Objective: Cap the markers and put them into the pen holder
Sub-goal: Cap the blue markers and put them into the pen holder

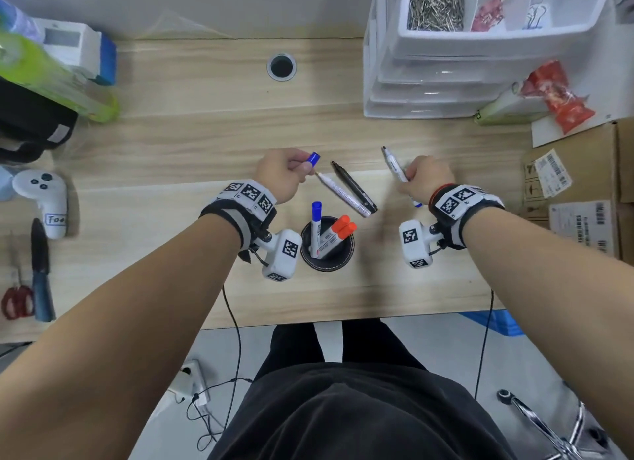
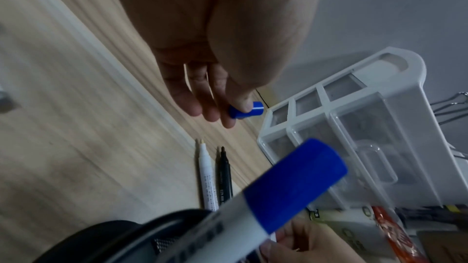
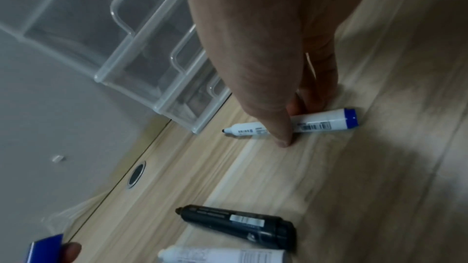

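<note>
My left hand (image 1: 303, 166) pinches a small blue cap (image 1: 314, 158) between thumb and fingers, just above the desk; the cap (image 2: 247, 110) also shows in the left wrist view. My right hand (image 1: 406, 178) grips an uncapped white marker with a blue end (image 3: 326, 122), its tip pointing away from me. Between the hands, an uncapped white marker (image 1: 343, 194) and an uncapped black marker (image 1: 355, 187) lie side by side on the desk. The black pen holder (image 1: 346, 257) stands nearer to me, holding one blue-capped marker (image 1: 316, 226) and two orange-capped ones (image 1: 338, 233).
A clear plastic drawer unit (image 1: 429, 82) stands at the back right, with a cardboard box (image 1: 576, 192) at the right edge. A white controller (image 1: 44, 199), a utility knife (image 1: 41, 271) and red scissors (image 1: 17, 302) lie at the left. A cable hole (image 1: 281, 67) sits far back.
</note>
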